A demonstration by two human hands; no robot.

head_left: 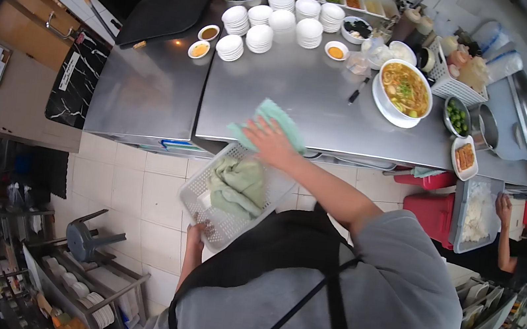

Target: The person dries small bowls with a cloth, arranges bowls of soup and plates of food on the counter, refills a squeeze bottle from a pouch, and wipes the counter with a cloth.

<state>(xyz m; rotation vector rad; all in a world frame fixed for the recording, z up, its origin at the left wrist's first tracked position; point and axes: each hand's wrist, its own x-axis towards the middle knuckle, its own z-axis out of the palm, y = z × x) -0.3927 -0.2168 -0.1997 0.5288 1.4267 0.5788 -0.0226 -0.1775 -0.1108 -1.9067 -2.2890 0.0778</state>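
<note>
- Head view: the right hand (270, 142) lies over the green cloth (276, 111) at the counter's (300, 86) front edge, fingers slightly spread; whether they pinch it, I cannot tell.
- The left hand's (196, 235) fingers hold the basket (221, 235), which contains a pale green cloth (237, 184).
- If this is wiping, a flat palm and even strokes should serve best.
- Keep the basket steady and the cloth clear of the pen (358, 90) and soup bowl (406, 90).
</note>
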